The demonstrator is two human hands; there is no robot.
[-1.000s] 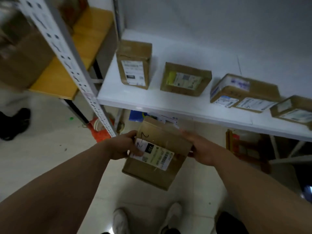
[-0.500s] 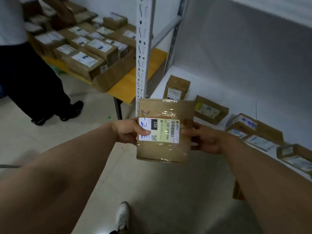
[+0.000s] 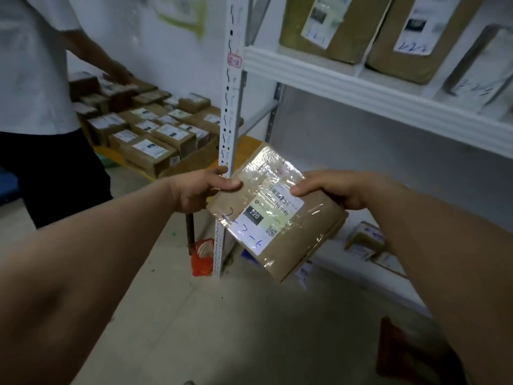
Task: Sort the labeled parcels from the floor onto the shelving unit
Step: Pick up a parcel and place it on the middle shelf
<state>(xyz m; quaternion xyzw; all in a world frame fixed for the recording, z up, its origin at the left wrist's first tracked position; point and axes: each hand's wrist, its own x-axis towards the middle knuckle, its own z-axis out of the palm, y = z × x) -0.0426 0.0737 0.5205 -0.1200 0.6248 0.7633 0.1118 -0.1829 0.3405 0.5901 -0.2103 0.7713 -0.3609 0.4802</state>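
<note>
A flat brown cardboard parcel (image 3: 280, 218) with a white label marked 220 and blue handwriting is held in the air in front of the white shelving unit (image 3: 374, 93). My left hand (image 3: 200, 187) grips its left edge, thumb on top. My right hand (image 3: 330, 187) grips its right edge, fingers over the label. The parcel is tilted, its label facing up. A red tag reading 2-2 (image 3: 234, 61) sits on the shelf's upright post, level with the upper shelf.
Several labelled parcels (image 3: 330, 26) stand on the upper shelf, more parcels (image 3: 366, 240) lie on the lower one. A person in a white shirt (image 3: 36, 79) stands at left beside a yellow table (image 3: 247, 141) stacked with several boxes (image 3: 150, 132). A red bag (image 3: 204, 257) lies by the post.
The view has swung upward from the lower shelf to the upper shelf. Both hands have turned the parcel and raised it closer to the shelving.
</note>
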